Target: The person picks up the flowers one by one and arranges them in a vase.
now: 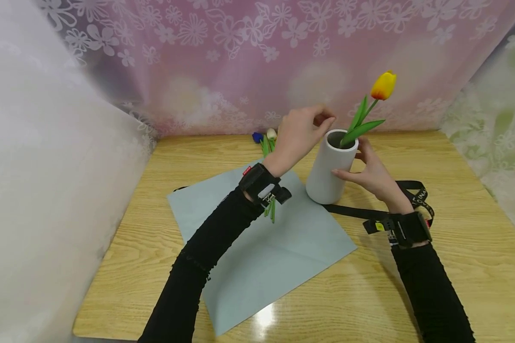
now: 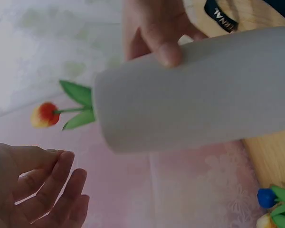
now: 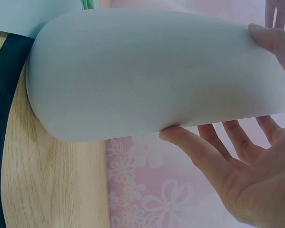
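Note:
A white vase point(image 1: 329, 171) stands slightly tilted on the table, one yellow-and-red tulip point(image 1: 384, 86) with green leaves rising from its mouth. My right hand point(image 1: 371, 174) grips the vase's upper right side, thumb in front and fingers round the side; the right wrist view also shows this right hand point(image 3: 256, 175) against the vase wall. Just left of the rim is my left hand point(image 1: 298, 136), holding nothing. In the left wrist view the left hand point(image 2: 42, 185) has loosely bent fingers, thumb and forefinger tips close together, apart from the vase point(image 2: 190, 90).
Pale blue-grey wrapping paper point(image 1: 257, 267) lies across the table point(image 1: 137, 228), under a blue tulip point(image 1: 257, 137), a white tulip point(image 1: 272, 134) and their green stems. A black lettered ribbon point(image 1: 356, 212) runs beside the vase. Floral curtain point(image 1: 240, 71) hangs behind the table.

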`<state>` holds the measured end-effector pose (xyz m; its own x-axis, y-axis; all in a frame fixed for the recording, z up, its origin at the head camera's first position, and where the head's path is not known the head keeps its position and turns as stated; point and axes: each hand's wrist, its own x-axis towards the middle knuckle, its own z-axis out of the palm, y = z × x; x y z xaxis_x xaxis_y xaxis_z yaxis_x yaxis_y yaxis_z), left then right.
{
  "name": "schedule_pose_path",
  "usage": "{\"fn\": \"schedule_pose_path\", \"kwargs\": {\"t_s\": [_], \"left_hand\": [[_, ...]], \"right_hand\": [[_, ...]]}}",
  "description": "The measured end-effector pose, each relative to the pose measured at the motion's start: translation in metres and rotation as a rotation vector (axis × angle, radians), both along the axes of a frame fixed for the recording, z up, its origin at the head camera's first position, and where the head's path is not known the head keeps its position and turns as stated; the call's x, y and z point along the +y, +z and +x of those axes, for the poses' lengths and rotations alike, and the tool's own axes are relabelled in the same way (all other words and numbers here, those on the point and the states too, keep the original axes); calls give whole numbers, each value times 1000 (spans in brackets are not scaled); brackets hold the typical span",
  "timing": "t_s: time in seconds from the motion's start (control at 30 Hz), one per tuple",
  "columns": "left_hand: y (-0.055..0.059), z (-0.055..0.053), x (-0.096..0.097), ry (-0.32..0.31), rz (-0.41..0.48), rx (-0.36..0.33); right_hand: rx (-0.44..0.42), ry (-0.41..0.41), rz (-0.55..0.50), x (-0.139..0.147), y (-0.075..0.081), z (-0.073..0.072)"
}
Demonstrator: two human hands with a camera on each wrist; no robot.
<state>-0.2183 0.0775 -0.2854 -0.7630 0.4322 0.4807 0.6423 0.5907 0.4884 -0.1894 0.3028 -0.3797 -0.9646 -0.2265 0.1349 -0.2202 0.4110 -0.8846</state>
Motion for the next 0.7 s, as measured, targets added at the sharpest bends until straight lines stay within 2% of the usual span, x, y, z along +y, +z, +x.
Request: {"fn": "schedule_pose_path", "kwargs": {"t_s": [0.13,0.23,0.33,0.43,0.6,0.7], "left_hand": [[1,-3,-19,29,109,8],[-7,-6,-31,71,160,40],[-20,-9,-42,120,165,39],[-39,-14,-50,163,154,21],[-81,-24,-61,232,143,5],[-103,-30,-63,295,90,-12]], "right_hand": [[-1,1,-8,-1,0,0],[-4,-2,-1,-1,0,-1],[-7,-4,4,-1,0,0],[-1,-2,7,0,0,1],[10,2,12,-1,-2,0],[13,1,6,-2,-3,-1]]}}
